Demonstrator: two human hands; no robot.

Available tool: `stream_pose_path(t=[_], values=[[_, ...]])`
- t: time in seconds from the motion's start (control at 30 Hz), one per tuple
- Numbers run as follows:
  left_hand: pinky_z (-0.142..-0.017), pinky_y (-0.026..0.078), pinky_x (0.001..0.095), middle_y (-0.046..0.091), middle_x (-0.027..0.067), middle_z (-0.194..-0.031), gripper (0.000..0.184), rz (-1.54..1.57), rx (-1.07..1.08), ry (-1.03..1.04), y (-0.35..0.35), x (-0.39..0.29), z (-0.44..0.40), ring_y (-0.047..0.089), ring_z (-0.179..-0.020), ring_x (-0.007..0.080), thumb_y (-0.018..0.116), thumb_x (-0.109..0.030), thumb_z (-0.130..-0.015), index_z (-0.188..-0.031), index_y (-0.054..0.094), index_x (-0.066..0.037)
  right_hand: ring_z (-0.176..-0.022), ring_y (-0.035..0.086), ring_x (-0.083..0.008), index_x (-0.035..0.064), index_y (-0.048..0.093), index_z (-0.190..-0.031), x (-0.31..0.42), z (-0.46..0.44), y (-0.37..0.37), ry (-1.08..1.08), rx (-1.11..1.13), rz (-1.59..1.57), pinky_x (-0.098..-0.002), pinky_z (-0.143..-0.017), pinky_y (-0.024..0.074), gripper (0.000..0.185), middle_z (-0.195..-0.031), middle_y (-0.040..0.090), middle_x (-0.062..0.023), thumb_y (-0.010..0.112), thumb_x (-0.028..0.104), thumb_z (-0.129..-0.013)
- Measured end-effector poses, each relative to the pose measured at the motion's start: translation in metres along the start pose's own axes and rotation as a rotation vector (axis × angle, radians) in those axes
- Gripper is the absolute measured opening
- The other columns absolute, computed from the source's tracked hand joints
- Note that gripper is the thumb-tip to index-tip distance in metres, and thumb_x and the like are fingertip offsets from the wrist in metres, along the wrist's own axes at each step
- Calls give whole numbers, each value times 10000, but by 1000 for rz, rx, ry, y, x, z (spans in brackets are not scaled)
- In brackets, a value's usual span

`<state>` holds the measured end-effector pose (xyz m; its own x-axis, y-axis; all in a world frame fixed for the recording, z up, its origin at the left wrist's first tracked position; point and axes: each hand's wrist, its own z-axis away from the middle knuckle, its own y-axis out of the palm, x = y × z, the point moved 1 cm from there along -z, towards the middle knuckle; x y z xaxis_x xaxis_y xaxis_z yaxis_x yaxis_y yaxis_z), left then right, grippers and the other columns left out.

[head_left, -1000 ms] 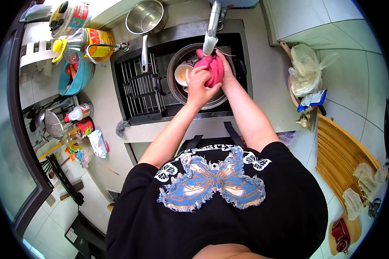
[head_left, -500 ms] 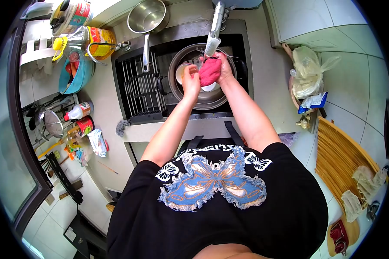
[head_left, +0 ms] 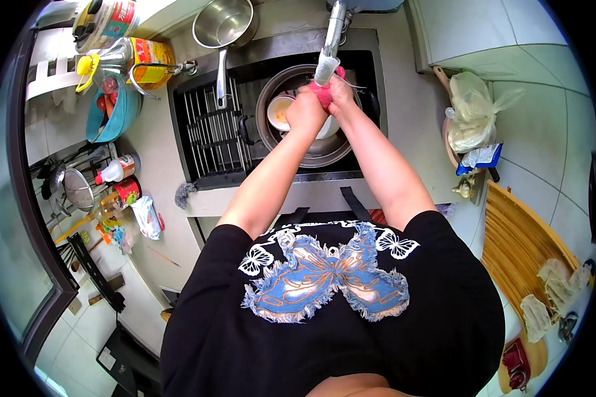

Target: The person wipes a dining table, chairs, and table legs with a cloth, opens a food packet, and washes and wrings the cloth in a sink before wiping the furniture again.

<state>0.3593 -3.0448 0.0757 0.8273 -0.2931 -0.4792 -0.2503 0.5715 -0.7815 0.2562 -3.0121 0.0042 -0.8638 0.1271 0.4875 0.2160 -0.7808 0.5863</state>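
Note:
Both my hands grip a pink cloth (head_left: 322,94) just below the mouth of the faucet (head_left: 329,53). My left hand (head_left: 306,112) is closed around its left side, and my right hand (head_left: 341,94) is closed on its right side. Some of the cloth pokes out above my right fingers. Beneath my hands a round metal pot (head_left: 269,137) sits in the dark sink (head_left: 371,139). Inside the pot, left of my left hand, is a white bowl (head_left: 280,112) with orange marks. Another white dish (head_left: 328,128) is partly covered by my hands.
A black drying rack (head_left: 215,129) covers the sink's left side. Behind it a saucepan (head_left: 224,25) rests with its handle toward me. An oil bottle (head_left: 136,63) and a blue basket (head_left: 119,116) stand on the left; a plastic bag (head_left: 471,112) lies on the right.
My left hand has closed onto the cloth and moved right and up against my right hand. The cloth is bunched tighter, and more of the white bowl shows.

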Motion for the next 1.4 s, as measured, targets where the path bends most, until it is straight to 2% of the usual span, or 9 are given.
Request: stream_pose_path(t=[0.2, 0.27, 0.37, 0.6, 0.8, 0.97, 1.07, 1.17, 1.4], values=[[-813, 591, 447, 750, 189, -1072, 405, 48, 209, -2, 8, 10, -4, 747, -879, 368, 758, -366, -760, -1000, 737, -41, -749, 658, -238, 84, 618, -1035, -17, -38, -30, -3, -124, -65, -443, -676, 585, 226, -897, 641, -82, 722, 253, -928], [-719, 588, 439, 748, 187, -962, 348, 270, 592, -126, 3, 10, -4, 733, -775, 333, 747, -265, -726, -986, 732, -34, -722, 646, -237, 68, 621, -1004, -14, -26, -29, -7, -179, 12, -434, -659, 582, 195, -883, 637, -94, 691, 232, -924], [-496, 489, 368, 682, 89, -763, 235, 417, 563, -227, 8, 13, -1, 625, -590, 212, 758, -236, -697, -819, 704, -43, -679, 630, -233, 42, 633, -943, -14, -24, -29, -31, -218, 142, -416, -633, 572, 182, -855, 631, -105, 654, 222, -924], [-609, 548, 458, 704, 90, -771, 281, 733, 847, -362, 23, 36, -7, 681, -693, 279, 780, -239, -663, -881, 734, -68, -774, 648, -223, 9, 672, -985, -13, -4, -21, -50, -150, 302, -402, -779, 553, 287, -874, 658, -84, 653, 292, -941], [-753, 559, 516, 668, 139, -915, 466, -197, -225, 184, -15, 36, 35, 684, -909, 390, 810, -198, -707, -1099, 604, -53, -1209, 618, -286, 140, 619, -1256, 1, 50, -14, 390, -58, 440, -688, -1005, 440, 458, -1283, 645, -87, 665, 475, -947], [-953, 487, 497, 511, 238, -1204, 770, -69, -200, 364, -16, 23, 82, 530, -1152, 419, 838, -291, -690, -1320, 495, -11, -1056, 698, -252, 90, 624, -1224, -22, 46, -29, 253, 198, -57, -483, -946, 567, 308, -1160, 707, -85, 721, 196, -951], [-911, 491, 466, 613, 198, -1001, 506, 350, -93, 142, -15, 29, 76, 596, -1029, 365, 789, -400, -842, -1120, 666, 4, -1033, 707, -253, 59, 619, -1223, -17, 47, -38, 190, 185, -109, -455, -945, 575, 306, -1142, 711, -106, 724, 105, -940], [-804, 521, 410, 656, 189, -934, 490, 241, -286, 215, 3, 57, 42, 644, -813, 303, 776, -448, -870, -1041, 691, 3, -1090, 670, -229, 68, 570, -1302, -5, 72, -27, 125, 244, 26, -415, -1024, 525, 423, -1196, 668, -101, 674, -8, -899], [-949, 520, 423, 690, 88, -1240, 709, 858, 609, -336, -10, 43, 12, 674, -1078, 245, 724, -579, -897, -1365, 593, -63, -1129, 606, -184, 59, 487, -1429, 18, 80, -16, 73, 467, 167, -352, -1077, 458, 639, -1219, 625, -75, 550, -105, -814]])
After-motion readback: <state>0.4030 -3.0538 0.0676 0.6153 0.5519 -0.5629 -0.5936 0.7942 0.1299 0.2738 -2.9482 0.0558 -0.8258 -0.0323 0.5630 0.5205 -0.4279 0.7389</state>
